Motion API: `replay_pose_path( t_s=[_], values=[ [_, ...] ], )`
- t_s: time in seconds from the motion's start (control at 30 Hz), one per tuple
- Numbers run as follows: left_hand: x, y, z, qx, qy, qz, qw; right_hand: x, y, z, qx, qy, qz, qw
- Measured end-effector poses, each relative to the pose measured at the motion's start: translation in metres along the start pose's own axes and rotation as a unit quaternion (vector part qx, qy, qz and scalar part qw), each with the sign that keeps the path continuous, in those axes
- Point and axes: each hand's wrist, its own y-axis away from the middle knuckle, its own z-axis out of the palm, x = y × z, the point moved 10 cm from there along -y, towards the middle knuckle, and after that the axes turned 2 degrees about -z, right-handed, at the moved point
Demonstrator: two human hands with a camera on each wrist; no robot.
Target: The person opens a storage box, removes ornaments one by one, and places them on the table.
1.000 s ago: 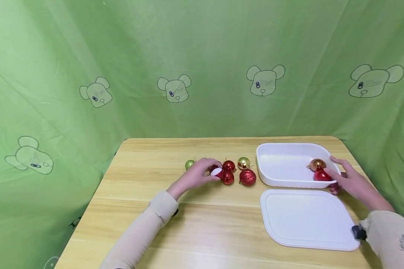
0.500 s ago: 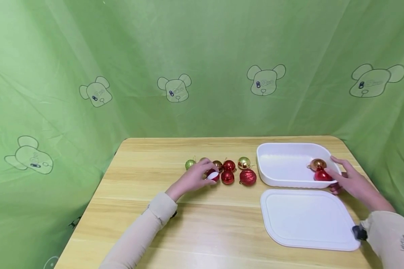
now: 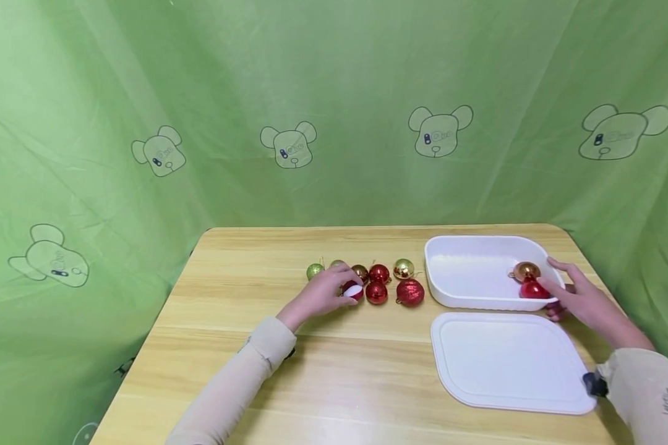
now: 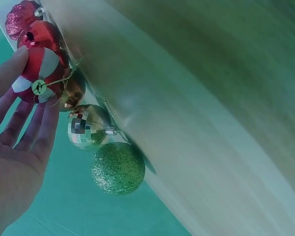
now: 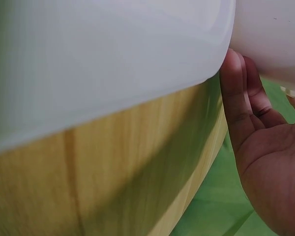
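Note:
My left hand (image 3: 323, 292) pinches a red-and-white Christmas bauble (image 4: 43, 73) between thumb and fingers, its gold string loop showing in the left wrist view. Close around it lie two shiny red baubles (image 3: 376, 293), a brown one (image 3: 360, 274), a mirror-tiled one (image 4: 88, 127) and a glittery green one (image 4: 118, 168). My right hand (image 3: 581, 303) grips the right end of a white plastic box (image 3: 462, 301), the thumb over its rim and the fingers against the outside wall. Inside the box, a copper bauble (image 3: 526, 272) and a red bauble (image 3: 533, 288) sit near that thumb.
A white lid (image 3: 512, 361) lies flat in front of the box. Between the bauble cluster and the box are a gold bauble (image 3: 403, 268) and a larger textured red bauble (image 3: 410, 292). A green curtain (image 3: 345, 191) hangs behind the wooden table (image 3: 312, 383).
My left hand has drawn the red-and-white bauble slightly left, away from the shiny red ones, and the brown bauble shows more. My right hand stays at the box.

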Motion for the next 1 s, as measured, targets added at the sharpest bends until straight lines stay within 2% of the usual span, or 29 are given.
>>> replay_pose_path(
  t_s=[0.6, 0.8, 1.0],
  values=[
    [-0.001, -0.004, 0.012, -0.011, -0.033, 0.013, 0.9993, -0.001, 0.001, 0.001, -0.003, 0.004, 0.002, 1.0],
    [0.0, -0.005, 0.012, -0.006, -0.026, 0.017, 0.9995, -0.002, 0.001, -0.002, 0.0, 0.022, 0.003, 1.0],
    [0.0, -0.006, 0.013, -0.008, -0.022, 0.016, 0.9996, -0.007, 0.002, 0.002, -0.002, 0.001, -0.003, 1.0]
  ],
)
